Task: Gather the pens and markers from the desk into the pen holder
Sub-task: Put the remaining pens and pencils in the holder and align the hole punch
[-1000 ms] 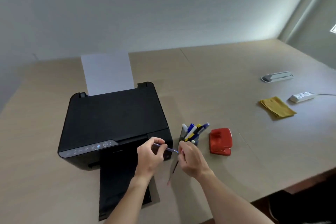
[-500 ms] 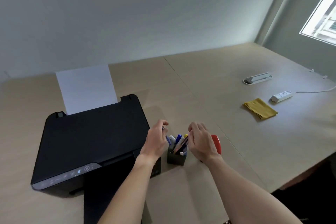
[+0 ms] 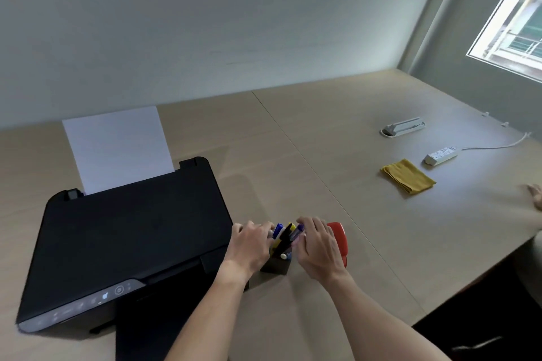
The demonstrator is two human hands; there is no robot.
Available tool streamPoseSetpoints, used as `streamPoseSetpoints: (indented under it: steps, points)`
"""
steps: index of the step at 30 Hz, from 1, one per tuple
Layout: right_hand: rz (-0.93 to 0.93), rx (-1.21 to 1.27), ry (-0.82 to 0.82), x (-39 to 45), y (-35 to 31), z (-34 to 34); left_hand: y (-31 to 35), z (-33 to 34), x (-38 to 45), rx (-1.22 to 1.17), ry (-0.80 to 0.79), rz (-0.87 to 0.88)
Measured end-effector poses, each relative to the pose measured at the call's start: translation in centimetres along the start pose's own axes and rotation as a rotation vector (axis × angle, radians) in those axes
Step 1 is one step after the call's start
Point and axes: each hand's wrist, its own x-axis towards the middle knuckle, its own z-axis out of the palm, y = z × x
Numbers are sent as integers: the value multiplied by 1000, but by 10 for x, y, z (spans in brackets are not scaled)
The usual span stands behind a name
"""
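Note:
A small black pen holder (image 3: 275,267) stands on the wooden desk (image 3: 308,155), just right of the printer's front corner. Several pens and markers (image 3: 284,237) lean inside it, blue, yellow, black and white. My left hand (image 3: 251,245) sits against the holder's left side with fingers curled toward a white marker tip; its grip is hidden. My right hand (image 3: 318,246) lies on the right side, fingers spread, fingertips touching a blue pen's top. No loose pens show on the desk.
A black printer (image 3: 126,231) with white paper (image 3: 117,149) fills the left. A red hole punch (image 3: 340,239) sits behind my right hand. Farther right lie a yellow cloth (image 3: 408,176), a power strip (image 3: 441,155) and a white device (image 3: 403,127). Another person's hand (image 3: 536,196) shows at the right edge.
The pen my left hand carried and the thin one in my right have gone into the holder. Both hands have closed in on the pens' tops. The view tilted up and right.

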Motion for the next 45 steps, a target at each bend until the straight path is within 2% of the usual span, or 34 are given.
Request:
streamPoseSetpoints:
  steps: [4,7,9,16,20,22,26,29,33,35,40,45]
  points:
    - [88,31,42,-11,5,0,4,1,-1,225,-129,32]
    - [132,-7,36,-24,14,5,12,6,-3,354,-149,73]
    - [157,-22,25,-33,18,7,18,12,-7,334,-121,73]
    - [235,-18,-13,-62,29,10,25,22,-36,-37,23,-11]
    - [291,-23,1,-66,39,4,30,26,-47,43,189,7]
    - [306,-34,25,-65,47,0,34,24,-44,78,214,-15]
    - [348,-69,23,-57,62,-6,38,18,-20,191,54,-68]
    - [363,-136,-54,-51,77,-7,38,16,2,305,-49,-66]
    - [193,-313,-204,-42,101,-9,36,23,21,402,-212,-2]
    - [95,-367,-250,-34,115,-12,36,26,28,369,-253,19]
    - [-145,-495,-373,2,147,-29,35,24,39,348,-279,48]
    - [-274,-486,-523,45,154,-42,26,19,57,359,-271,8]
